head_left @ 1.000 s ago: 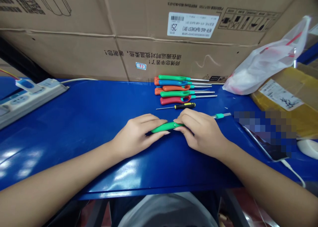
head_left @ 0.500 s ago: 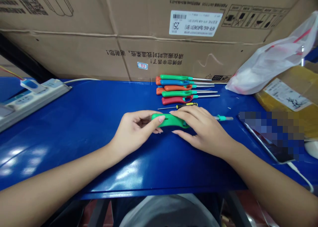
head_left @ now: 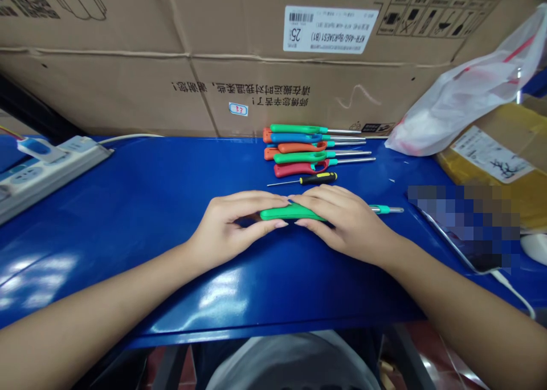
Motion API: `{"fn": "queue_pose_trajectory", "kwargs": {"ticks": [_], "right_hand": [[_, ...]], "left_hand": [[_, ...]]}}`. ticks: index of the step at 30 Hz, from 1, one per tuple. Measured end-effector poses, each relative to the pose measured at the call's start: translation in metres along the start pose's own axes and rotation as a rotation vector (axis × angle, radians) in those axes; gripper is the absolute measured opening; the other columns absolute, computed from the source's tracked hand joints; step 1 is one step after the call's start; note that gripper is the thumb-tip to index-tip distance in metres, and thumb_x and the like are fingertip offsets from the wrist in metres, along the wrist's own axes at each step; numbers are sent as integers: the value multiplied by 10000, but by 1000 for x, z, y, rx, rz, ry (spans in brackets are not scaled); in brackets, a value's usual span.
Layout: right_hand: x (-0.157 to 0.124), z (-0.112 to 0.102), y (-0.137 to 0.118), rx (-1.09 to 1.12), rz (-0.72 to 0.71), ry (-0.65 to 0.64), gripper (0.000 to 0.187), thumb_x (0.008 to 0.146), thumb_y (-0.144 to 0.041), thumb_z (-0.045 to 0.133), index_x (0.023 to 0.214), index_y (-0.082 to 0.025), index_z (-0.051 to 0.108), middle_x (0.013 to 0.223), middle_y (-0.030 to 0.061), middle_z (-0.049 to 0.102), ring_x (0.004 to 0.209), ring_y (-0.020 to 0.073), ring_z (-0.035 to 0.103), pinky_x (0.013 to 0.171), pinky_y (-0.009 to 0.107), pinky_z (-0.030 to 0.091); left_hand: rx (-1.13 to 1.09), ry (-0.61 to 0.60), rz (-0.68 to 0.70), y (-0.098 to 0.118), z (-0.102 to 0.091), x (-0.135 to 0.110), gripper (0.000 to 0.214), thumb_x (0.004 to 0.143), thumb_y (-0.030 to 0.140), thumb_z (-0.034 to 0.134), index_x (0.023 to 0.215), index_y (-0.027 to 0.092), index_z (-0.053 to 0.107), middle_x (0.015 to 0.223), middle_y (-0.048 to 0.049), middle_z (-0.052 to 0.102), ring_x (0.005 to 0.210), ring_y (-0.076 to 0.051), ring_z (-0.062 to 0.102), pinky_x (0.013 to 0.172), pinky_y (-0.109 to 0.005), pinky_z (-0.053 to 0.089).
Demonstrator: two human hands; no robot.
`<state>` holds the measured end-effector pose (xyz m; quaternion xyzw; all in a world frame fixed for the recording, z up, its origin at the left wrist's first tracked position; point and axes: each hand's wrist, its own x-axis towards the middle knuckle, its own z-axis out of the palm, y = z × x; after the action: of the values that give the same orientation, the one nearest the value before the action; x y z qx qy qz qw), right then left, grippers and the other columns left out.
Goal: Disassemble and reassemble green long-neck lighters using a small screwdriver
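Note:
A green long-nose lighter [head_left: 280,213] lies crosswise in front of me, its nozzle with a teal collar pointing right. My left hand [head_left: 237,222] grips the handle's left end between fingers above and thumb below. Around the right part of the handle, my right hand [head_left: 346,222] is closed and covers the trigger area. The fingertips of both hands nearly meet over the handle. Just beyond the hands is a thin screwdriver [head_left: 318,178] with a black and yellow grip. Behind it, several lighters [head_left: 299,157] in green, blue, orange and red lie in a row, nozzles to the right.
A large cardboard box [head_left: 239,31] walls off the back of the blue table [head_left: 141,219]. At left is a power strip [head_left: 51,171] with a plug. To the right are a phone [head_left: 478,259] on a cable, a plastic bag [head_left: 461,102] and a taped parcel [head_left: 508,173].
The green lighter has rolled in my hands, so its slotted face no longer shows. My left thumb has moved from the top of the handle to its near side.

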<state>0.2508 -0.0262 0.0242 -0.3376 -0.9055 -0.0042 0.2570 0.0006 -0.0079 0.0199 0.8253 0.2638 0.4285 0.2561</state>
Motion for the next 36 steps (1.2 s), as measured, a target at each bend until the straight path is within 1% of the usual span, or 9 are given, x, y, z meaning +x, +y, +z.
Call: {"fn": "queue_pose_trajectory", "kwargs": {"ticks": [7,12,15,18,22,26,31,34,36], "right_hand": [[1,5,-4,107,39,-9,264,1047,-305,529,1176,-151,699,1064,76,787,921,215,717,807,366,547],[2,5,-1,103,81,-19,304,1033,-375,569,1203,-167,709,1105,68,792,989,218,729,890,373,546],[1,3,5,67,93,-10,363,1022,-402,582,1235,-134,702,1095,97,790,1009,246,729,902,411,544],[-1,1,10,72,52,-62,377,1050,-342,526,1308,-101,659,1167,125,774,1065,262,717,914,442,531],[-3,1,12,134,39,-83,320,1061,-268,496,1301,-137,663,1252,94,760,1108,222,708,960,407,509],[-1,0,12,94,84,-116,329,1069,-322,498,1304,-167,669,1278,78,753,1108,210,709,954,388,495],[0,-2,19,-112,140,-145,441,1037,-349,557,1385,-86,617,1060,122,784,961,251,705,863,391,490],[0,-4,23,-180,154,-132,342,1027,-303,564,1285,-112,682,979,112,770,922,249,675,816,374,464],[-1,-4,22,-172,140,-111,267,1026,-290,561,1182,-142,719,965,97,763,931,243,656,806,361,447]], "left_hand": [[103,-20,71,5,0,-3,204,872,240,799,1074,208,798,1059,-49,817,952,-185,784,908,-258,635],[128,8,50,6,-1,-2,170,903,253,761,1060,198,796,1049,-60,818,931,-189,788,811,-237,646],[152,42,51,6,-3,-1,164,899,253,763,1048,192,796,1043,-62,819,917,-187,785,834,-249,639],[174,48,40,4,-6,-1,164,894,249,768,1044,189,797,1032,-58,820,907,-182,784,841,-249,633],[163,34,44,2,-7,-2,165,891,244,772,1039,176,796,1043,-66,819,923,-180,784,846,-236,628],[146,33,-17,-3,-8,-2,180,898,287,762,1051,198,795,1037,-51,819,866,-181,784,750,-235,636],[77,82,-107,-12,-13,3,168,912,283,735,1053,202,774,1078,-42,793,832,-166,760,738,-255,639],[51,67,-143,-17,-17,6,187,934,302,701,1083,201,754,1121,-52,770,850,-171,750,735,-265,638],[153,4,-80,-20,-18,7,224,927,321,706,1109,197,750,1106,-63,774,924,-199,742,799,-291,625]]}}
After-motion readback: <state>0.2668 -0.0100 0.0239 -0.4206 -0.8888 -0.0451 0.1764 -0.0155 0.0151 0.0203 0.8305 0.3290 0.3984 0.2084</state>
